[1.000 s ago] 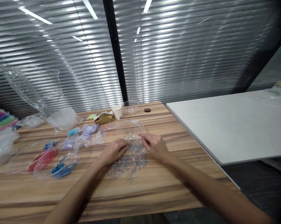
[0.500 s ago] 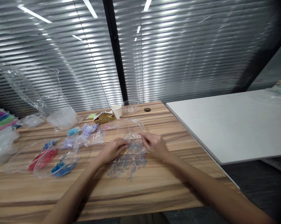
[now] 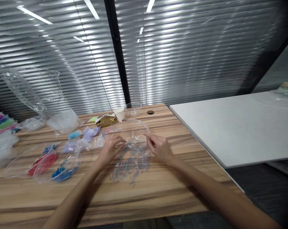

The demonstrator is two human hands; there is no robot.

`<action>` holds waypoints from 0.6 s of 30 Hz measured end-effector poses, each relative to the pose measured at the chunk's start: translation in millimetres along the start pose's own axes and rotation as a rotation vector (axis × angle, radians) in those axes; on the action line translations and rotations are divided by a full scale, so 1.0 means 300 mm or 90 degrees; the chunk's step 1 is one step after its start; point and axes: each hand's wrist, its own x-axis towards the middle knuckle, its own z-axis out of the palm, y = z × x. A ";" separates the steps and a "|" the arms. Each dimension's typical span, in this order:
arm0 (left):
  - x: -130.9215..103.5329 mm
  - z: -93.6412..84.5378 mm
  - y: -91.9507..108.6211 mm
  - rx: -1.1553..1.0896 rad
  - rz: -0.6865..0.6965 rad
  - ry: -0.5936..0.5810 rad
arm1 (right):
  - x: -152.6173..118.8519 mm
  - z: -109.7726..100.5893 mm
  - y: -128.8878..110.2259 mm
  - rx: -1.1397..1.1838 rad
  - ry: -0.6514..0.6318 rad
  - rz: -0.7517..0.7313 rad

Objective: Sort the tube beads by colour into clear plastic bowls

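A clear plastic bowl (image 3: pixel 136 127) stands tilted in front of me, its mouth facing me. My left hand (image 3: pixel 112 147) pinches its lower left edge with curled fingers. On the other side, my right hand (image 3: pixel 159 148) holds the right part of the rim, index finger stretched along it and thumb tucked below. Just under the bowl lies a spread of small clear, tube-like pieces (image 3: pixel 131 164) with bluish and reddish tints, loose on the wooden table (image 3: pixel 144 198). A few pale pieces seem to be inside the bowl, blurred by the see-through plastic.
To the left are clear bowls holding blue pieces (image 3: pixel 62 171) and red pieces (image 3: pixel 42 163). Purple packets (image 3: pixel 90 133), a light-blue packet (image 3: pixel 74 135), a gold packet (image 3: pixel 106 120), a paper cup (image 3: pixel 120 114) and another clear bowl (image 3: pixel 133 109) stand behind. A white table (image 3: pixel 234 127) adjoins right.
My left hand has shifted up and slightly left along the bowl's edge. The bowl has tipped a little upward. My right hand stays near the same place, its index finger slightly higher.
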 end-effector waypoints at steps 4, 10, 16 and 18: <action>-0.002 -0.015 -0.018 -0.019 -0.087 0.064 | 0.000 0.003 0.008 0.003 0.016 0.020; -0.003 -0.021 -0.042 -0.067 -0.213 -0.014 | 0.002 0.005 0.017 0.009 0.030 0.066; -0.007 -0.005 -0.043 -0.105 -0.240 -0.140 | 0.007 0.002 0.022 0.004 0.042 0.089; -0.007 0.003 -0.039 -0.101 -0.232 -0.141 | 0.008 0.001 0.022 -0.002 0.045 0.081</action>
